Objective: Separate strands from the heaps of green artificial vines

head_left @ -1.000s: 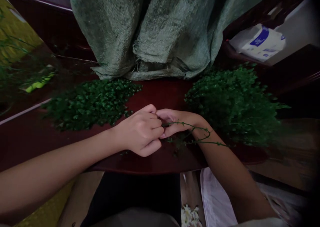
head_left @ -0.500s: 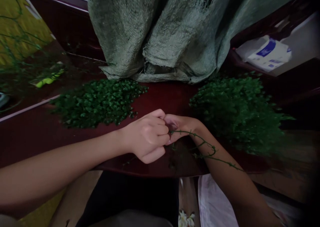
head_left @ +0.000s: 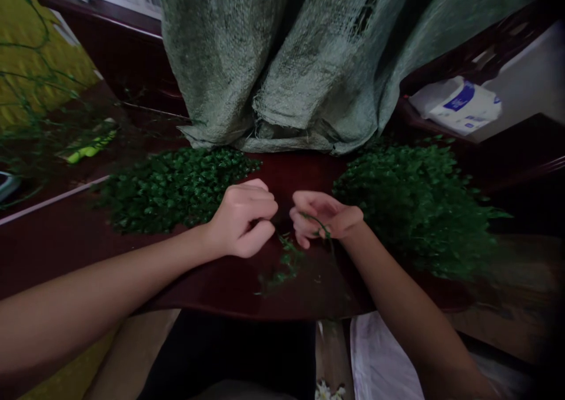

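My left hand (head_left: 247, 219) is closed in a fist above the dark red table, at the right end of a heap of small green leafy pieces (head_left: 163, 191). What its fingers hold is hidden. A short gap separates it from my right hand (head_left: 326, 215), whose curled fingers grip a thin green stem (head_left: 325, 229). Below and between the hands hangs a blurred leafy green sprig (head_left: 289, 259), its upper end close to my left thumb. Beside my right wrist lies a bigger, feathery heap of green sprigs (head_left: 419, 206).
A grey-green woven sack (head_left: 300, 82) stands behind the heaps at the table's (head_left: 212, 294) far side. Tissue packaging (head_left: 468, 106) is at the right. Tangled green stems (head_left: 26, 135) and a yellow-green object (head_left: 90, 148) lie at the left. White plastic (head_left: 379, 353) hangs below the table edge.
My hands, touching before, have come apart, the left one moving left and up. The long stem that trailed across my right forearm no longer lies there. A leafy sprig now shows between the hands.
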